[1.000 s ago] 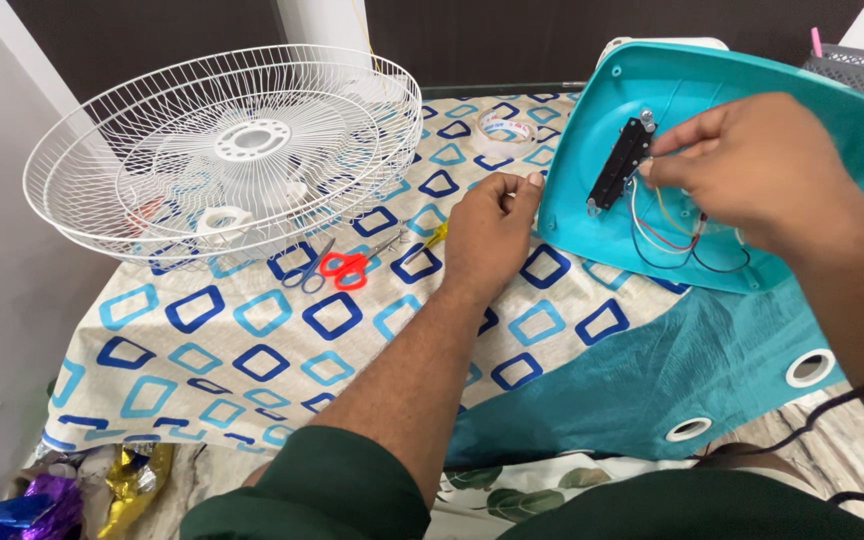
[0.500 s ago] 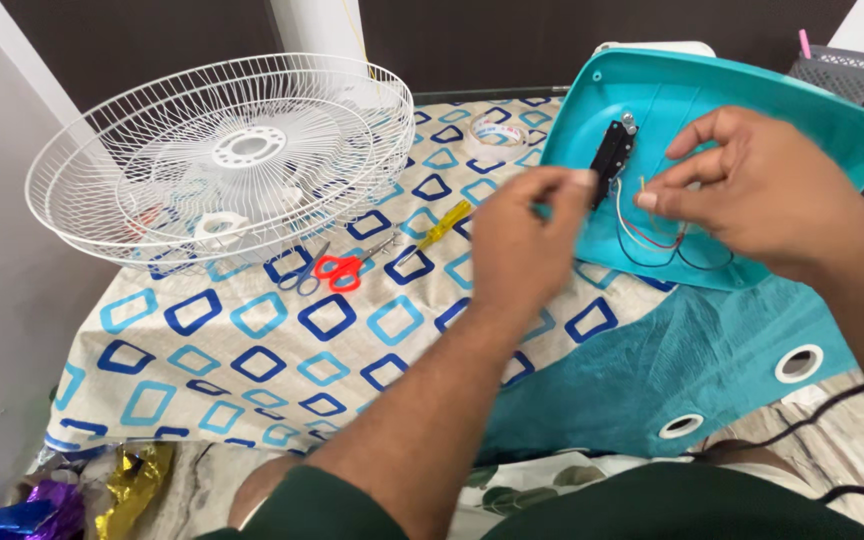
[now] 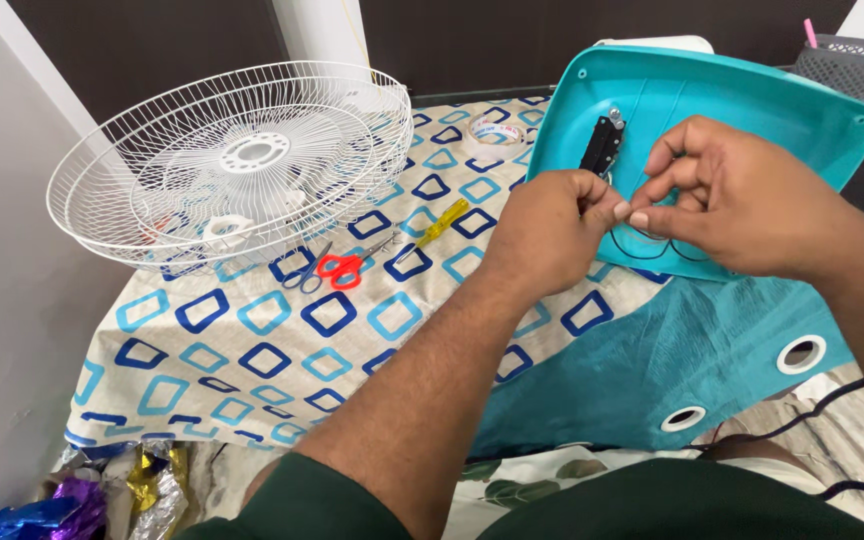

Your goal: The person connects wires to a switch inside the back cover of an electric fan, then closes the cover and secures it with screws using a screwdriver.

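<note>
Both hands meet over the teal fan base [image 3: 732, 110]. The left hand [image 3: 550, 230] and right hand [image 3: 742, 195] pinch thin wires [image 3: 642, 245] beside the black switch [image 3: 602, 148].

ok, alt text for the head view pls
Two hands, left and right, meet fingertip to fingertip over thin wires on a teal plastic panel with a black part. To the left, a white fan guard, scissors and a screwdriver lie on patterned cloth.

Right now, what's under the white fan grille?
Under the white fan grille: the patterned cloth and part of the red-handled scissors at its near rim. The wire mesh blurs whatever else lies beneath.
</note>
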